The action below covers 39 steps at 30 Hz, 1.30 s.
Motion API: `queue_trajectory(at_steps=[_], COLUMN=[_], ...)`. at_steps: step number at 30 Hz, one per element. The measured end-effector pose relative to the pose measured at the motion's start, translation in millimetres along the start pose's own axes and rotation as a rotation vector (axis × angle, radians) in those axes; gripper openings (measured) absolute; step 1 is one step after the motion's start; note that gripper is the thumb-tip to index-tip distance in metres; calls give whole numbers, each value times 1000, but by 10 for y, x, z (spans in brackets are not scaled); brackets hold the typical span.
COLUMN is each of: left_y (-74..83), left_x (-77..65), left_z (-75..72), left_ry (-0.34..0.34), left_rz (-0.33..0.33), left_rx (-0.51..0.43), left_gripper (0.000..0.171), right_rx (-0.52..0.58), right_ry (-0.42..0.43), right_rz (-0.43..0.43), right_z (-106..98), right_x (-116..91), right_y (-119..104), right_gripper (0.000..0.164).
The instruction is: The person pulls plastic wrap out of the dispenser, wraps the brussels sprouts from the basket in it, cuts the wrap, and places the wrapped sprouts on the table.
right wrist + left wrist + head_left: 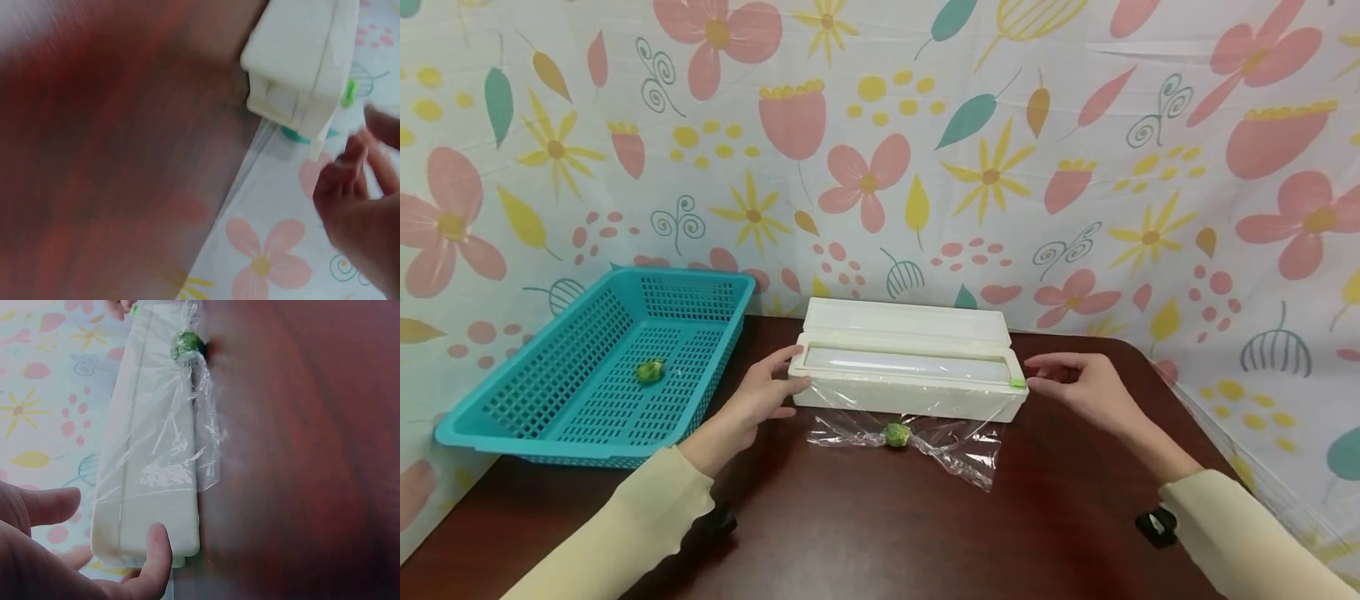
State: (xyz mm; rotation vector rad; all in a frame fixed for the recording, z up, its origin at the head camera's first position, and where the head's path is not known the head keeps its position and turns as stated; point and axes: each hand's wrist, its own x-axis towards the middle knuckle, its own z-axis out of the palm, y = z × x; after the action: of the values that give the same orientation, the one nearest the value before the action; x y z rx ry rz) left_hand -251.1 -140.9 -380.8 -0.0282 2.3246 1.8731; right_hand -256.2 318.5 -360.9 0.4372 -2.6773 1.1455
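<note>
A long white cling film box [910, 398] stands on the table with its lid [906, 323] raised and a roll [910, 363] inside. Clear cling film [958, 454] hangs over its front. Wrapped in that film is a small round green vegetable [897, 435], perhaps a Brussels sprout. My left hand [758, 390] is at the box's left end, fingers spread about the corner; the left wrist view shows a fingertip [160, 534] over the front face. Beside the right end, my right hand [1086, 387] holds nothing, its fingers loosely bent near a green slider [1017, 383].
A turquoise basket [715, 358] stands at the left with another small green vegetable [649, 372] in it. Behind the dark wooden table [925, 542] hangs a flowered cloth [880, 100]. The table's right edge curves away beyond my right hand.
</note>
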Motion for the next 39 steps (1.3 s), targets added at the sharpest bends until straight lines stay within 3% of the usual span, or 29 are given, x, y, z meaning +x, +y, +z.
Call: queue_trajectory(at_steps=[3,8,11,16,18,23,29,33,39], left_y=[-20,-39,-41,-60,-81,-124,-82,-70,-96], left_x=[-106,-242,-263,-265,-276,-308,-281,-245,-218], left_z=[-25,-50,-39,11,31,74,133,173,210], left_ry=[1,-2,17,107,115,53,63,100,116], left_rz=[-3,-14,-19,-22,-34,-75,-57,-42,-12], left_rx=[18,7,-14,-38,-37,-74,-100,-77,-59], left_gripper=[67,71,65,48,44,45,51,42,33], right_rx=[-23,-12,62,254,303,454,677,716,713], right_ry=[78,39,2,-30,-36,24,115,156,193], right_rz=[101,268,363,502,520,553,616,614,611], right_z=[12,116,214,374,433,531,608,643,669], right_x=[-164,-358,-401,-389,-381,-372,-351,-332,-302], right_y=[-42,-118,-164,-205,-214,-242,-308,-347,-380], right_gripper=[31,40,44,52,55,55,24,11,11])
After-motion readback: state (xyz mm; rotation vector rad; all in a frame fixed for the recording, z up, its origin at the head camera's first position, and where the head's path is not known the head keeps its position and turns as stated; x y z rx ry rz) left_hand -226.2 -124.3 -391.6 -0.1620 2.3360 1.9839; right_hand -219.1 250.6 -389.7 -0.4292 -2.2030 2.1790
